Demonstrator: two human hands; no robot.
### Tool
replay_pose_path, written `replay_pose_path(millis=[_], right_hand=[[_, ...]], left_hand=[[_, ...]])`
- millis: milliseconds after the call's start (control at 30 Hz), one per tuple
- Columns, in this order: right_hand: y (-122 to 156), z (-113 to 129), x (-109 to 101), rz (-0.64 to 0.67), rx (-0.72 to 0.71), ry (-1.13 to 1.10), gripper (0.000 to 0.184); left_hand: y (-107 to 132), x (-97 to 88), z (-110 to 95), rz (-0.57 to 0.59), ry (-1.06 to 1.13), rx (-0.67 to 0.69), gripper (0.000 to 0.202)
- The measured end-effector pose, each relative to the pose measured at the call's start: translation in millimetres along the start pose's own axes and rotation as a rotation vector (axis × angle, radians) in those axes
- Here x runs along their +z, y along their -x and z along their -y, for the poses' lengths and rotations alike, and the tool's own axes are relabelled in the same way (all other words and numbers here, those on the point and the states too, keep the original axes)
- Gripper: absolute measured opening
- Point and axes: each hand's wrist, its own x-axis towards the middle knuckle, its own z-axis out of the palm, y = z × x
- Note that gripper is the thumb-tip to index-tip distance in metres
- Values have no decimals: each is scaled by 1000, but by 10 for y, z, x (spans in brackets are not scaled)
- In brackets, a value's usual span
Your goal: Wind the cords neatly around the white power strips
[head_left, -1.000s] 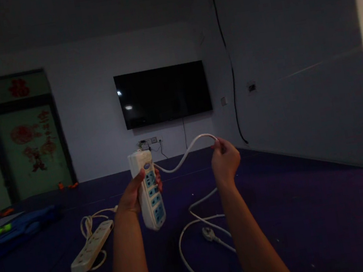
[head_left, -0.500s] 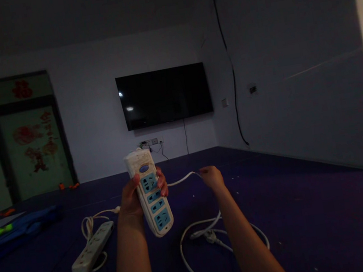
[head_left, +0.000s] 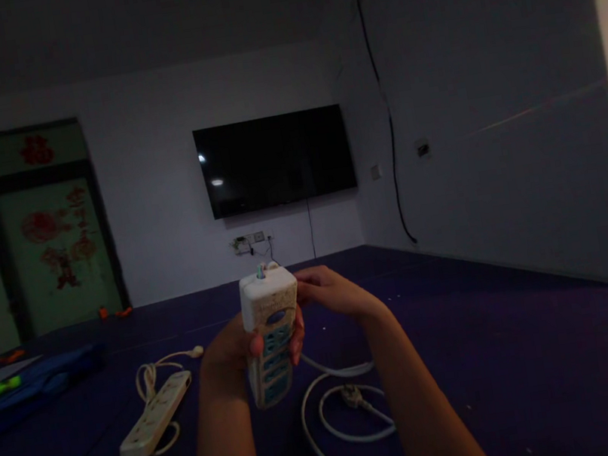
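Observation:
A worn white power strip (head_left: 271,303) with blue sockets and an oval switch is held up, its top end tipped toward me. My left hand (head_left: 236,348) wraps round its body, thumb in front and fingertips on the right side. Short coloured wire ends (head_left: 261,271) stick out of the top end. My right hand (head_left: 336,292) is closed at the upper right edge, its fingertips hidden behind the strip, so what they grip cannot be made out. Below, a white power cord (head_left: 319,447) lies in loops with its plug (head_left: 352,394) among them.
A second white power strip (head_left: 158,417) with its bundled cord lies left on the dark purple surface (head_left: 531,369). Blue cloth (head_left: 46,381) lies farther left. A television (head_left: 277,162) hangs on the far wall, and a black cable (head_left: 390,139) hangs at the right.
My left hand has shifted right and tilted the power strip's top toward me. My right hand has moved left, from the stretched cord to the strip's upper edge. The cord now hangs lower.

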Motion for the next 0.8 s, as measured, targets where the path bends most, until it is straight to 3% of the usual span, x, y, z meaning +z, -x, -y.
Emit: replay_pose_path(millis=[133, 367, 500, 600, 700, 800], right_hand=[[27, 59, 65, 149, 46, -60, 38], [7, 133, 127, 114, 33, -143, 28], [-68, 102, 151, -62, -2, -189, 29], [-113, 32, 120, -286, -33, -211, 32], [-115, 0, 39, -527, -84, -141, 36], [-67, 23, -66, -660, -109, -31, 37]], left_hand=[[-9, 0, 9, 18, 10, -14, 67], [-11, 56, -17, -31, -21, -17, 66], [-35, 43, -32, -45, -31, -15, 65], [-43, -46, -36, -70, -60, -22, 60], [-36, -151, -32, -212, -55, -49, 52], [-54, -199, -43, -425, -36, -80, 47]])
